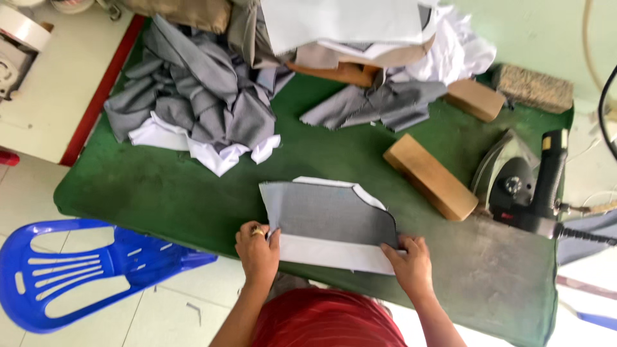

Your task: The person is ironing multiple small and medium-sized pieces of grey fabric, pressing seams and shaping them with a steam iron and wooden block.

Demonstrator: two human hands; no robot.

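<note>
A grey fabric piece (pixel 328 215) with a white lining strip along its near edge lies flat on the green padded table (pixel 160 186). My left hand (pixel 257 250) presses the piece's near left corner, fingers curled over the edge, a ring on one finger. At the near right corner, my right hand (pixel 410 260) pinches the white strip where the grey edge curves down. Both hands hold the fabric against the table's front edge.
A black iron (pixel 527 193) rests at the right on a grey pad. Wooden blocks (pixel 430 177) lie beside it and further back. Heaps of grey and white cloth (pixel 193 96) cover the far side. A blue plastic chair (pixel 77 270) stands at the left.
</note>
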